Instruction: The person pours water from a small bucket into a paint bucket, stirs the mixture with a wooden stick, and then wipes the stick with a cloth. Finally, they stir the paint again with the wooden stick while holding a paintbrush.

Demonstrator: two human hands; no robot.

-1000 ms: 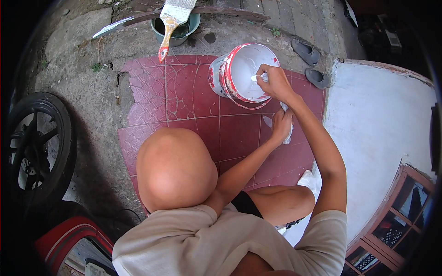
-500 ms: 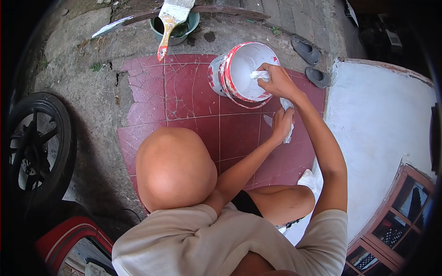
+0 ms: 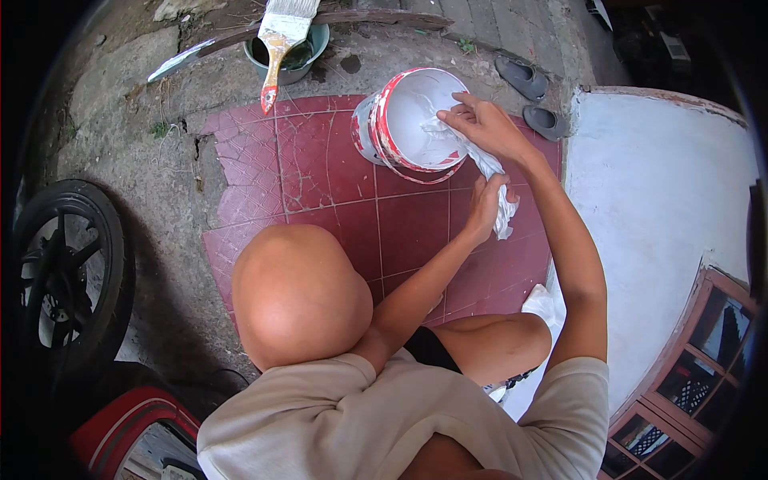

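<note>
A thin, crumpled white plastic bag [image 3: 485, 162] stretches from inside the paint bucket, across its rim, down to my left hand [image 3: 485, 206]. The fingers of that hand are closed around the bag, and its loose end hangs beyond them. Over the bucket's right rim is my right hand [image 3: 486, 128], thumb and fingers apart, close above the bag; any contact with it is hard to make out. The paint bucket [image 3: 384, 120], white with red, paint-smeared edges, leans with its mouth towards me. Its inside is coated white, and its handle hangs down in front.
A paintbrush [image 3: 282, 44] rests over a grey-green basin [image 3: 318, 40], beside a long wooden strip [image 3: 376, 15]. Two grey clogs [image 3: 522, 78] lie near the white wall [image 3: 656, 176]. Red tiles [image 3: 412, 228] are underfoot. A motorbike wheel [image 3: 120, 264] stands at left.
My right hand's fingers have spread from their pinch on the bag. More of the bag now runs between the bucket and my left hand, which has turned slightly. The view has shifted a little.
</note>
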